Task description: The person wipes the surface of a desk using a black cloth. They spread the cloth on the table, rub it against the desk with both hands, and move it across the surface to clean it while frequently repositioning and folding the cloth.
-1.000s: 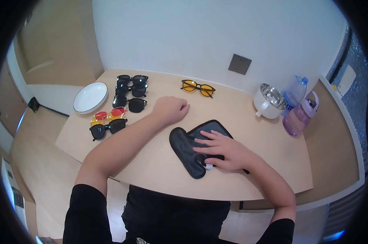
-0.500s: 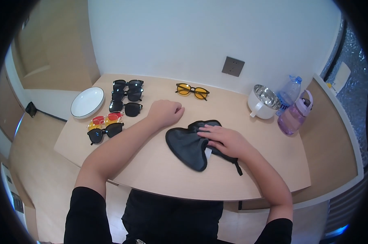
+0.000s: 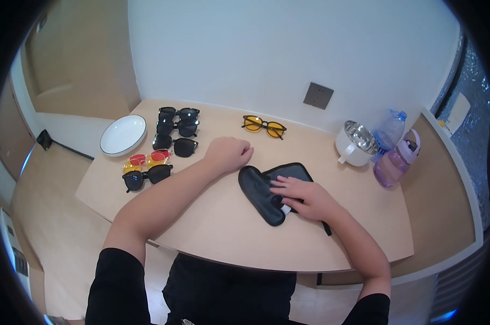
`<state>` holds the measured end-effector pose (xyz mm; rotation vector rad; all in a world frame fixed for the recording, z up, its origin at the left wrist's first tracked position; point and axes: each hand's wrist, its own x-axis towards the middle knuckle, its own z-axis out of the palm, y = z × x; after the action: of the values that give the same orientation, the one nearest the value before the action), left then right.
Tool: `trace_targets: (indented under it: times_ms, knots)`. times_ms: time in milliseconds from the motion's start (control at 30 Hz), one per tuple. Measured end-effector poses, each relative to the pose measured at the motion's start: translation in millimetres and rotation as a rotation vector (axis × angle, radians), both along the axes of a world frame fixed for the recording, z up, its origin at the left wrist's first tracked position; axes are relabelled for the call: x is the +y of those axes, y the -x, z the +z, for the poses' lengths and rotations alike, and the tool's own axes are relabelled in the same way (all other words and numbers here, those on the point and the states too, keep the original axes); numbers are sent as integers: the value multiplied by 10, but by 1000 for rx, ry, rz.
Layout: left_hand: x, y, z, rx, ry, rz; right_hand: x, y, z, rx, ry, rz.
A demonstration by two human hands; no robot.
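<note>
A dark grey padded cloth piece (image 3: 255,189) with black edging, a black strap end and a small white tag lies creased on the table; its exact kind I cannot tell. My right hand (image 3: 301,196) rests on its right part, fingers spread and pressing down, hiding some of it. Just beyond its left lobe, my left hand (image 3: 229,154) lies on the tabletop curled into a fist, with nothing showing in it. Behind that fist are yellow-lensed glasses (image 3: 264,126) with dark frames.
Left of my left forearm, several dark sunglasses (image 3: 174,145) and a red-lensed pair (image 3: 150,158) lie in a column. A white plate (image 3: 123,135) sits at the far left. On the right stand a white cup (image 3: 353,149) with metal lining, a clear bottle (image 3: 390,130) and a purple bottle (image 3: 393,165).
The cloth piece's left lobe has folded narrower and its far part has spread flatter under my right hand. My left fist stays in place on the table; the whole view has shifted slightly.
</note>
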<state>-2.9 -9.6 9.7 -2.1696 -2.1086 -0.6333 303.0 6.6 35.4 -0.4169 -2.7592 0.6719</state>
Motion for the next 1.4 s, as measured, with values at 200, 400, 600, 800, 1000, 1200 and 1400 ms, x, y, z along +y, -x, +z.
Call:
trace_targets:
  times_ms: [200, 400, 600, 800, 1000, 1200, 1400]
  knots:
    - [32, 13, -62, -8, -28, 10, -111, 96, -16, -8, -16, 126]
    - [89, 30, 8, 1, -20, 13, 179, 68, -47, 52, -179, 50]
    - [90, 28, -42, -1, -18, 12, 396, -44, -141, 71, -183, -152]
    - [32, 26, -6, 9, 17, 15, 274, -49, -105, 70, -145, -159]
    - [46, 43, -39, -5, -11, 5, -68, 64, -7, 92, -162, 90]
    - [79, 67, -122, 20, -51, 2, -355, 195, 37, 115, -236, 280]
    - [70, 45, -7, 39, 11, 8, 22, 176, -50, 153, -448, 90]
